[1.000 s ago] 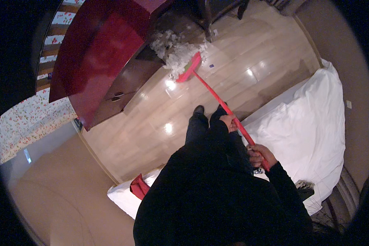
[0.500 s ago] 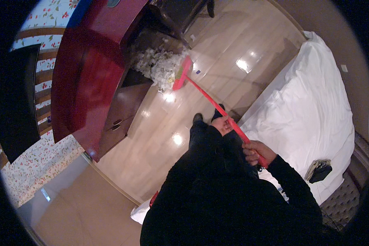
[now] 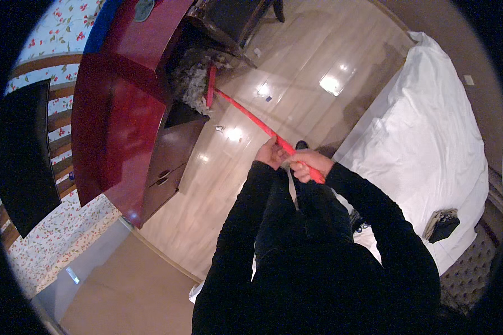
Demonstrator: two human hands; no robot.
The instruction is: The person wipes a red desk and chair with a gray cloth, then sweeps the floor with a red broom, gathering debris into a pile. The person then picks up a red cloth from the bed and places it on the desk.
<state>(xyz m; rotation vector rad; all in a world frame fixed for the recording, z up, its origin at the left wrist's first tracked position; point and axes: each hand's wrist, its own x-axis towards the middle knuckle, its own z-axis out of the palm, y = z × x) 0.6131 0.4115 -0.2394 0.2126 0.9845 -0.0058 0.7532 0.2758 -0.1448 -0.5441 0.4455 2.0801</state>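
Both of my hands grip the red handle of a broom [image 3: 246,112]. My right hand [image 3: 313,166] is wrapped round it near the top end. Just further down the handle, my left hand [image 3: 272,153] is closed on it, its fingers partly hidden. The broom's red head [image 3: 210,86] rests on the floor at the desk, its bristle side against a heap of white and grey fluffy waste [image 3: 191,84]. Part of that heap lies in the shadow under the desk.
A dark red glossy desk [image 3: 123,123] with a brown cabinet [image 3: 170,151] stands at the left. Behind the heap is a dark wooden chair [image 3: 229,28]. A bed with white bedding [image 3: 425,134] fills the right, a dark item [image 3: 444,226] on it. A small blue scrap [image 3: 268,99] lies on the floor.
The broom head has moved left, pushing the fluffy heap further under the desk. Both hands have moved forward and left with the handle.
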